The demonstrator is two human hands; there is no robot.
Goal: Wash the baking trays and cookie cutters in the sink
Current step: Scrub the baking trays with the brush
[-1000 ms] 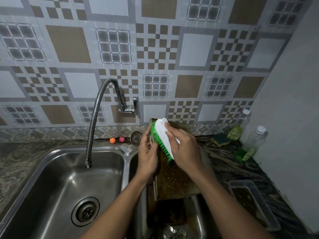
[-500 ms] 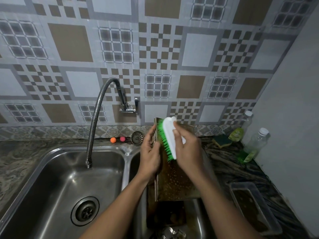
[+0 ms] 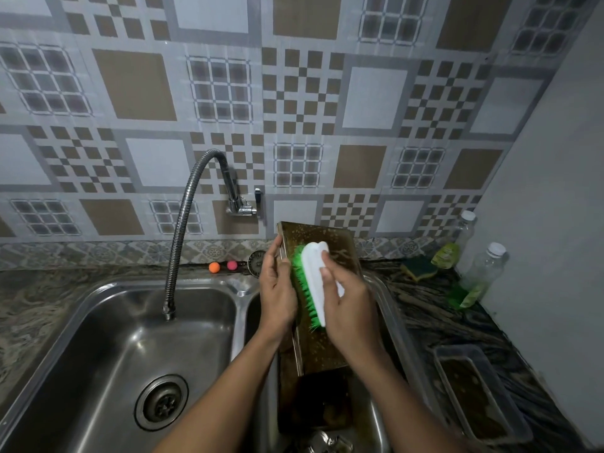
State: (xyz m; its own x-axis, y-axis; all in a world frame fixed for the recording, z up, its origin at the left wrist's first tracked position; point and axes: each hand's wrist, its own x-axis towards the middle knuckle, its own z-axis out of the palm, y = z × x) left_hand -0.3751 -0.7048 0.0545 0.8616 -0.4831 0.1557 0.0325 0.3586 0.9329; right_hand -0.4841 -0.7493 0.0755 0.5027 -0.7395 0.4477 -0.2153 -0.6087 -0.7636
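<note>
Showing, from the head view, one double-bowl stainless steel sink [image 3: 241, 291] set in a dark veined stone countertop [image 3: 441, 322]. Over the right bowl, one dark rectangular baking tray [image 3: 322, 237], speckled with droplets, stands nearly upright. The left hand [image 3: 277, 289] grips the tray's left edge. The right hand [image 3: 349, 308] is closed round one white-backed scrubbing brush with green bristles [image 3: 313, 276], with the bristles pressed against the tray's face. A second dark tray [image 3: 313, 400] lies flat in the right bowl below. A third rectangular tray [image 3: 474, 387] rests near the countertop's right front edge. Two clear white-capped plastic bottles [image 3: 483, 276] stand at the back right corner, near one green-and-yellow sponge [image 3: 420, 268]. Two small balls, one orange [image 3: 214, 267] and one pink [image 3: 232, 265], sit at the sink's back edge. One flexible metal tap [image 3: 183, 223] hangs over the left bowl.
</note>
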